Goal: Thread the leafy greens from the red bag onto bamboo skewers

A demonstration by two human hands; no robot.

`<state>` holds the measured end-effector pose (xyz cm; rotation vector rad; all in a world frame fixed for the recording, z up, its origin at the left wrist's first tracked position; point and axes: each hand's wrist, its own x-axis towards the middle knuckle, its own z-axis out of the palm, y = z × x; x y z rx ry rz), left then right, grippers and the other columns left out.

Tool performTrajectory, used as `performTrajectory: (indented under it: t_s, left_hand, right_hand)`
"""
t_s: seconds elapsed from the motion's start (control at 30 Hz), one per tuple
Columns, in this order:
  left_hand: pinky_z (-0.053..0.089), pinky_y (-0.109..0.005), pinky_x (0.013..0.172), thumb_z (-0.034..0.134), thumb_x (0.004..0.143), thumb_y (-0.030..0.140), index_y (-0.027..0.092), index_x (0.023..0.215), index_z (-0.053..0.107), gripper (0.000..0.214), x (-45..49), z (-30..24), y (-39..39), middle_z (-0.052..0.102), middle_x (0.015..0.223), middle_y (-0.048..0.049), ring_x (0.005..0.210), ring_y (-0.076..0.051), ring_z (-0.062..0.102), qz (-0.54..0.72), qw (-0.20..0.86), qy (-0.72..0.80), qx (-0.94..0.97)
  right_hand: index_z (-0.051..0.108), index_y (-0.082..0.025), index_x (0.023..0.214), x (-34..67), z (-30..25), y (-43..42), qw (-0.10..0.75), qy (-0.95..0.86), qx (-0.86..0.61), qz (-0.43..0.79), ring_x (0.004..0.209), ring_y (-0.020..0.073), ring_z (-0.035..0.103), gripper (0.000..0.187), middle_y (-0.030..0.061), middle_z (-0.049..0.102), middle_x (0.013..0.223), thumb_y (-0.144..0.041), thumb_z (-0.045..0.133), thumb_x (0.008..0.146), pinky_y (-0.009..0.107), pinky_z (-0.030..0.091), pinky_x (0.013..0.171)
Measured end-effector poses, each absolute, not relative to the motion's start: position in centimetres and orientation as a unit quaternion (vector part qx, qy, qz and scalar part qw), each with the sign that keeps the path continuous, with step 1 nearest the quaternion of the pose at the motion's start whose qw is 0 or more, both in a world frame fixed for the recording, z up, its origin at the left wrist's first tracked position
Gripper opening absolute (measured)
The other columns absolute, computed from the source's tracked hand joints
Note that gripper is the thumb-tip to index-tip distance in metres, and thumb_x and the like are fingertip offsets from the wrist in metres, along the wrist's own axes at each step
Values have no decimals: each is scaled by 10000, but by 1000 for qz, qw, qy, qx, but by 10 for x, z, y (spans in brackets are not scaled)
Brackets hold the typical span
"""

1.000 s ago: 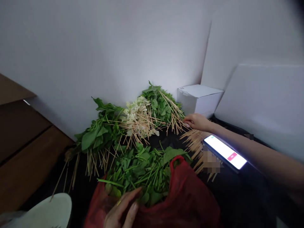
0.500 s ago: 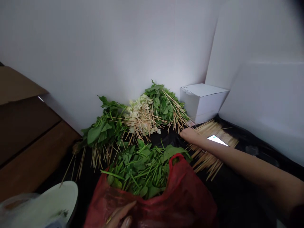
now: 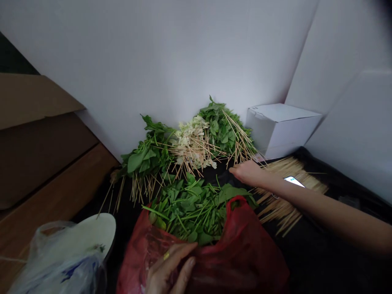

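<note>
The red plastic bag [image 3: 245, 253] of cut leafy greens [image 3: 196, 212] sits on a black sheet [image 3: 321, 257], just right of a white plate [image 3: 98, 232] and a clear plastic bag [image 3: 61, 261], its near edge gathered in the curled fingers of the left hand [image 3: 168, 269]. Behind it, heaps of greens and bamboo skewers [image 3: 196, 147] lean against a white wall [image 3: 153, 61], and the right hand [image 3: 248, 171], fingers together and holding nothing, sits at the heap's skewer ends. Further right are a white cardboard box [image 3: 281, 130] and a lit phone [image 3: 294, 181] on a spread of loose skewers [image 3: 288, 208].
</note>
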<state>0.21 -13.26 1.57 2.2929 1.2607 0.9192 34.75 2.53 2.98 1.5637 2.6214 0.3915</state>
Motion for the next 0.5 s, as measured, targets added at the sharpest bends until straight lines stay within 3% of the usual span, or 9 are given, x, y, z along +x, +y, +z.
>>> performTrajectory:
  t_s: [0.1,0.2,0.27,0.33,0.5]
  left_hand:
    - [604,-213,754,576,929,338,310,1093,726,224,15,3,-131,795,976,-6,831,-158,754,325,180,418,829]
    - [598,-227,786,601,914,271,323,1094,721,222,21,4,-132,789,998,7,870,-157,746,316,197,429,823]
    - [595,-245,796,591,920,261,310,1076,732,216,19,12,-130,786,996,-5,891,-171,742,311,207,449,812]
    - [589,-262,799,574,933,276,282,1055,743,208,15,25,-121,783,989,-24,901,-183,737,308,210,471,800]
    - [555,-285,813,571,931,313,238,1030,753,220,-2,55,-71,780,991,-42,917,-200,724,294,173,511,789]
  right_hand:
    - [673,-156,957,318,60,1,-45,864,478,155,837,201,612,209,110,683,940,-187,466,960,305,395,695]
    - [661,-160,951,291,71,-18,-237,872,386,185,891,216,560,221,101,658,965,-151,440,961,344,398,776]
    - [652,-156,1007,276,61,-23,-311,867,349,172,845,200,541,283,85,648,930,-95,378,967,344,396,783]
    - [652,-162,1033,262,42,-26,-346,862,328,171,750,190,509,305,56,611,813,-93,360,976,331,386,726]
    - [652,-155,1041,240,-11,-31,-338,882,275,182,670,181,507,235,30,582,729,-152,423,991,314,333,583]
